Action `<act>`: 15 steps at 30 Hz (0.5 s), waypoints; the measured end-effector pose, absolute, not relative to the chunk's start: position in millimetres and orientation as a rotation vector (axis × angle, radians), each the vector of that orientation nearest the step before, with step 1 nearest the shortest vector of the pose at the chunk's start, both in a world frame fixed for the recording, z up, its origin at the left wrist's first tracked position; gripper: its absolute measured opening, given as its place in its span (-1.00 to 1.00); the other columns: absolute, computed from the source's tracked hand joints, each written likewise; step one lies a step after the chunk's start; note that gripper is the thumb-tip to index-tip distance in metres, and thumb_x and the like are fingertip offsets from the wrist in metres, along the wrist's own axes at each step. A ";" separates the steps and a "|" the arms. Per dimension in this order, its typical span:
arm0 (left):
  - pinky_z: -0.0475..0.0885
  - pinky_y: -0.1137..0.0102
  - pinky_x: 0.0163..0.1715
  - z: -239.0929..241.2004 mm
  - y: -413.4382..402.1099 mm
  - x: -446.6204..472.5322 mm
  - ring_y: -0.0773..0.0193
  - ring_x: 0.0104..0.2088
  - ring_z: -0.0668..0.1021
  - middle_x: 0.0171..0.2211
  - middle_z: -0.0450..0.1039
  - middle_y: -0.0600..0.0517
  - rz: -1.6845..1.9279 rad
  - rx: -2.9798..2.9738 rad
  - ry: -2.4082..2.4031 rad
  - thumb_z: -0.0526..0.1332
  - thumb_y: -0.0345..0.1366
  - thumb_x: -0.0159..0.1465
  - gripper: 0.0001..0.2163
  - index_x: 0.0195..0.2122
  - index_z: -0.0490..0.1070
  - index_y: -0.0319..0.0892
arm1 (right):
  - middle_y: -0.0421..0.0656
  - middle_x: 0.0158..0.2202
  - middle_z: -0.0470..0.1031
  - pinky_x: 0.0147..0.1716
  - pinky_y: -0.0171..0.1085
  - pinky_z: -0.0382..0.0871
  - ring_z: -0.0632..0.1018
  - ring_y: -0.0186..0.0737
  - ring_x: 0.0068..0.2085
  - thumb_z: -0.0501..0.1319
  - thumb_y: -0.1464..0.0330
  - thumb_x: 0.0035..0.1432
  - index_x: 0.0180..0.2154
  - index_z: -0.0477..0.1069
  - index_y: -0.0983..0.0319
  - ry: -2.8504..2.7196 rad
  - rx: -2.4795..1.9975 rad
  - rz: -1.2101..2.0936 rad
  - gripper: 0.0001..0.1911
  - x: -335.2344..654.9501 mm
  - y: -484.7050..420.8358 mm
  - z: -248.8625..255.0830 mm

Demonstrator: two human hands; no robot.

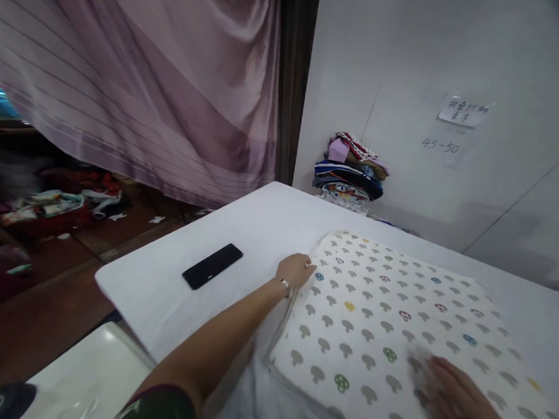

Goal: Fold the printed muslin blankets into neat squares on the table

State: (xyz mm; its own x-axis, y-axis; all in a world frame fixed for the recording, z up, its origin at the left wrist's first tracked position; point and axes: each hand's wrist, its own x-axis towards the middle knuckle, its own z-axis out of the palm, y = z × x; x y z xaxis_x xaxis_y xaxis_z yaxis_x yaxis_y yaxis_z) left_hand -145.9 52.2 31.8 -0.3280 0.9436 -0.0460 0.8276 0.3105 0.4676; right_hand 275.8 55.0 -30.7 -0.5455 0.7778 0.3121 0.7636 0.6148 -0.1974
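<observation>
A folded white cloth (pixel 397 309) printed with small mushrooms lies flat on the white table (pixel 259 227). My left hand (pixel 296 270) reaches out along its left edge, fingers curled and touching that edge; a bracelet sits on the wrist. My right hand (pixel 458 401) lies on the cloth's near right part, fingers stretched flat, smeared by motion.
A black phone (pixel 212 265) lies on the table left of the cloth. A pile of folded clothes (pixel 350 173) stands against the white wall at the table's far edge. A pink curtain (pixel 149 76) hangs at left, with clutter on the brown floor (pixel 41 216) below.
</observation>
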 end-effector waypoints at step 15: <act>0.31 0.34 -0.22 -4.2 122.9 -150.9 0.18 -0.16 0.46 -0.20 0.45 -0.05 0.619 1.433 2.361 0.07 -0.22 0.19 -0.83 -0.29 0.37 -0.14 | -0.03 0.18 0.17 0.09 0.03 0.15 0.21 0.00 0.17 0.03 0.24 0.22 0.09 0.25 0.19 -2.716 -0.691 0.049 -0.58 106.6 72.7 -39.7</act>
